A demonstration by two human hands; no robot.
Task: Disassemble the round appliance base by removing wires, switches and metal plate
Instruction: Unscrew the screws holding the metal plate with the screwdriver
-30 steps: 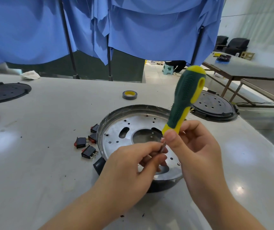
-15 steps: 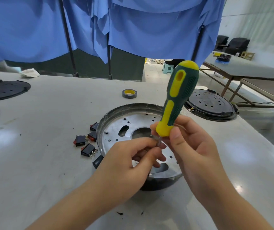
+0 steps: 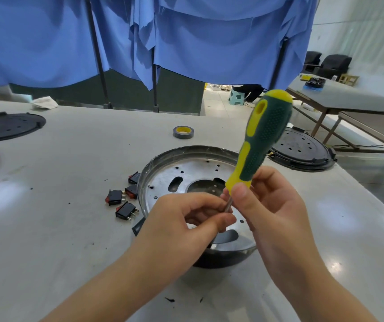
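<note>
The round appliance base (image 3: 186, 154) lies on the table, its perforated metal plate (image 3: 186, 173) facing up. My right hand (image 3: 270, 205) grips the lower yellow end of a green and yellow screwdriver (image 3: 263, 140), which stands nearly upright above the plate. My left hand (image 3: 181, 224) pinches the screwdriver's metal shaft just below the handle. The shaft's tip is hidden behind my fingers. Several black and red rocker switches (image 3: 121, 201) lie loose on the table to the left of the base.
A roll of grey tape (image 3: 183, 132) sits behind the base. Another black round base (image 3: 300, 149) lies at the right near the table edge, and two more black ones (image 3: 7, 125) at the far left. Blue cloth hangs behind the table.
The screwdriver has turned in my right hand, its yellow strip now facing left, and it tilts slightly differently. My left hand stays pinched on the shaft. The base has not moved.
</note>
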